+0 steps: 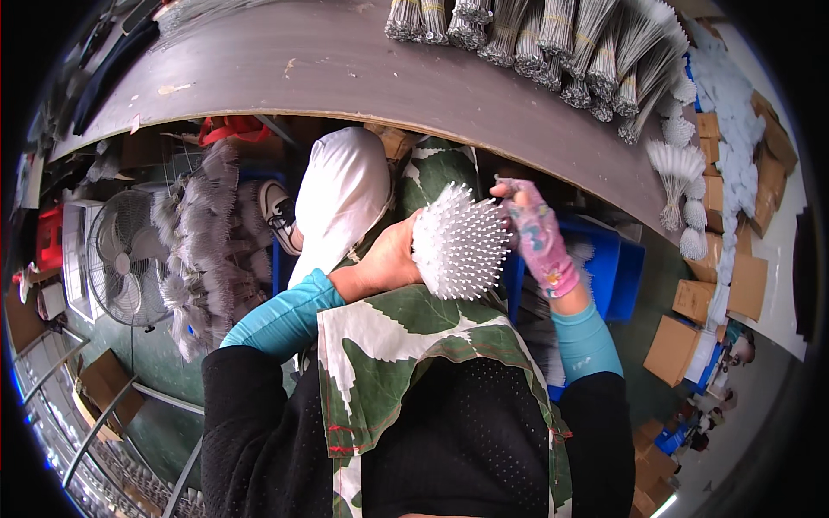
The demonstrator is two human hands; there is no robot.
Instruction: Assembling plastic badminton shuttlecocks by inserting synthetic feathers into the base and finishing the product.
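Note:
A bundle of thin brushes with white bristles (462, 246) is gripped in my bare left hand (389, 259), its round end of many white tips facing up. My right hand (537, 229), in a pink patterned fingerless glove, is just right of the bundle. Its fingers are curled close to the bundle's edge; what they hold, if anything, I cannot make out. Both hands are above my lap, over a green and white leaf-patterned apron (397, 345).
Ahead runs a brown table (302, 65) with tied bundles of wire-stemmed brushes (553, 43). A blue bin (622, 272) stands at right, beyond it cardboard boxes (672, 350). At left are a floor fan (125, 259), hanging white brush bundles (207, 250) and a metal rail (168, 400).

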